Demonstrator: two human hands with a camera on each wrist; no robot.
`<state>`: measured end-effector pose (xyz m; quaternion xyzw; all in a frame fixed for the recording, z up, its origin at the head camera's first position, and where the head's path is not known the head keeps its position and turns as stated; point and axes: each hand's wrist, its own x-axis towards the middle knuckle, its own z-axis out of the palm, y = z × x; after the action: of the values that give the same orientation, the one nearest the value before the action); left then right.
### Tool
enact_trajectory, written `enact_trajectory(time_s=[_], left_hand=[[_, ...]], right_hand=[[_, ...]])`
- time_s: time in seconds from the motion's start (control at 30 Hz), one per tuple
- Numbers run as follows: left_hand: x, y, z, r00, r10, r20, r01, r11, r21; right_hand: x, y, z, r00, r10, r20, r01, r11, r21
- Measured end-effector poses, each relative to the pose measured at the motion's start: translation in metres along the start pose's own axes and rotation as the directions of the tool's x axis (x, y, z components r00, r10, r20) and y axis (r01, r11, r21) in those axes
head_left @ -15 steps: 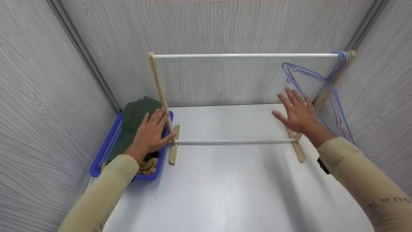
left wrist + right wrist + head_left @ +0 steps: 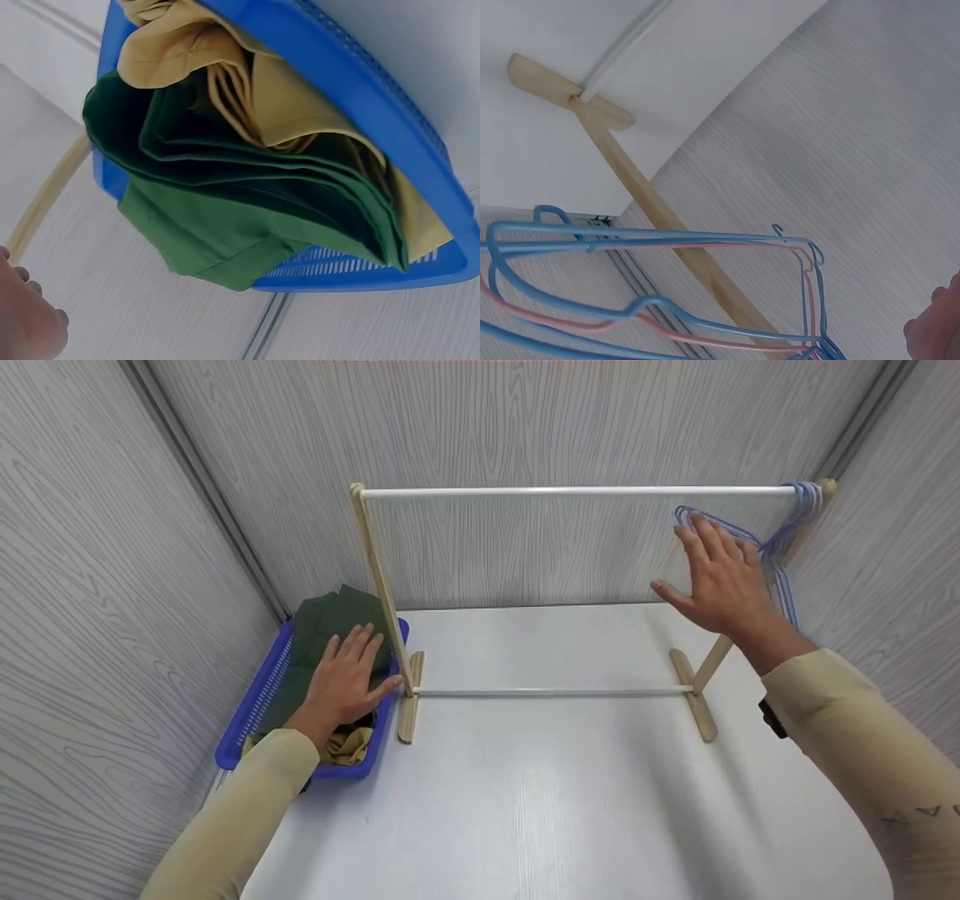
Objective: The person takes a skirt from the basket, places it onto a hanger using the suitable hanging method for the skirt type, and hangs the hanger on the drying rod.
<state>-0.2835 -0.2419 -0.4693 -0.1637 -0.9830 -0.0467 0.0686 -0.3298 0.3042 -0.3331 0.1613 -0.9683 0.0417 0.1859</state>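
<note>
My left hand (image 2: 345,679) is held with straight, spread fingers over the blue basket (image 2: 251,705), holding nothing. Folded dark green cloth (image 2: 319,619) lies in that basket, and tan cloth (image 2: 296,109) shows beside it in the left wrist view. My right hand (image 2: 724,585), fingers extended, is in front of a bunch of wire hangers (image 2: 787,529) and hides part of them. The hangers are blue and pink in the right wrist view, where their thin wires (image 2: 727,241) run apart from my fingertips. Whether the hand touches them in the head view is unclear.
A rack with a white top rod (image 2: 570,492) and wooden posts (image 2: 382,577) stands on the white table (image 2: 525,795). The hangers hang at the rod's right end. A lower bar (image 2: 555,691) joins the feet. Grey wood-patterned walls (image 2: 510,420) enclose the table.
My right hand has risen and shifted slightly right, in front of the hangers. The left hand has drawn back slightly, away from the rack's left post. The head view has shifted a little.
</note>
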Motion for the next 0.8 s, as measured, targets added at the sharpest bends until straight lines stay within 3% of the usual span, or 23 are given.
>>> enact_trajectory(time_s=[0.2,0.43,0.6,0.8], left_hand=[[-0.009,-0.008,0.019,0.999,-0.051,0.015,0.052,0.998,-0.045],[-0.029,-0.008,0.049,0.989,-0.13,0.071,0.137,0.984,-0.117],[-0.041,-0.008,0.071,0.975,-0.198,0.096,0.211,0.965,-0.154],[-0.047,-0.007,0.092,0.941,-0.302,0.153,0.332,0.913,-0.238]], right_hand=[[0.012,0.002,-0.013,0.994,-0.012,-0.108,0.011,1.0,-0.009],[0.022,0.001,-0.02,0.968,-0.036,-0.247,0.027,0.999,-0.04],[0.03,-0.002,-0.029,0.968,-0.014,-0.251,0.006,0.999,-0.033],[0.039,-0.005,-0.035,0.969,0.05,-0.24,-0.05,0.999,0.003]])
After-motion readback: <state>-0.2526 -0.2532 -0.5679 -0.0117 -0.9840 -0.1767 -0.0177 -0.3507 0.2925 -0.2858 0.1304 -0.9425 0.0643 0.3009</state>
